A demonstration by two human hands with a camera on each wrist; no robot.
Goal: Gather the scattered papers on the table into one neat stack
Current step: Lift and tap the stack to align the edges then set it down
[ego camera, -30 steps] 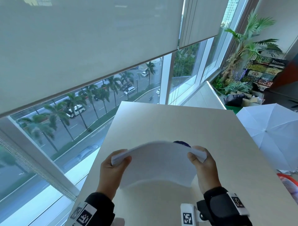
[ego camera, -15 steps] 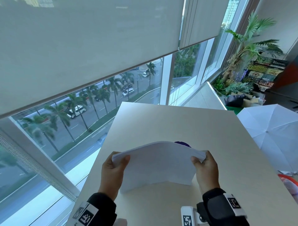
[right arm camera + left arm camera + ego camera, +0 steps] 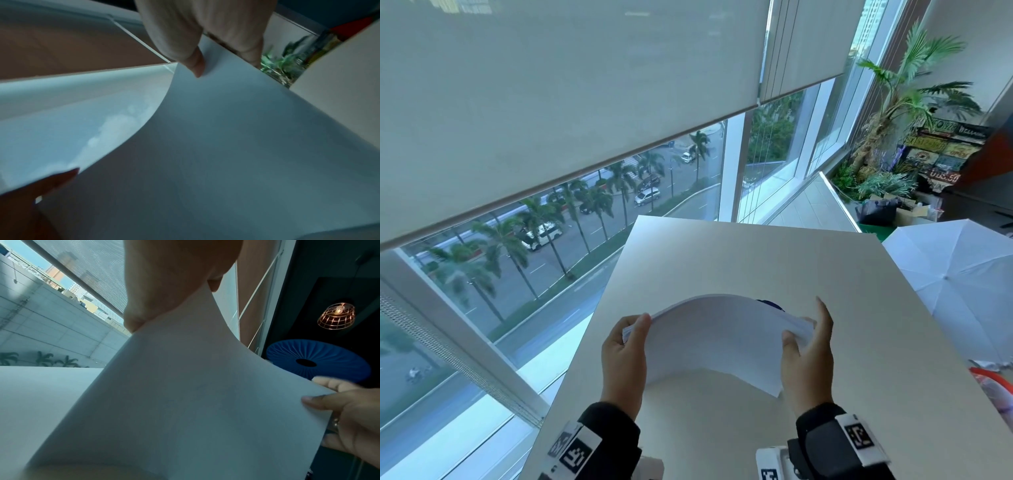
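papers white | table beige | umbrella white | sleeves black

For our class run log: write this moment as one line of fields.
stage: squaring the stack | left hand: grips paper stack left end | right hand: pinches right end | stack: bowed upward, above table | loose sheets: none seen

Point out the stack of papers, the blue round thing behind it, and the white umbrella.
stack of papers [image 3: 717,339]: head view, middle of the bowed top sheet.
blue round thing [image 3: 320,359]: left wrist view, on its pleated upper face.
white umbrella [image 3: 959,270]: head view, on a canopy panel right of the table.
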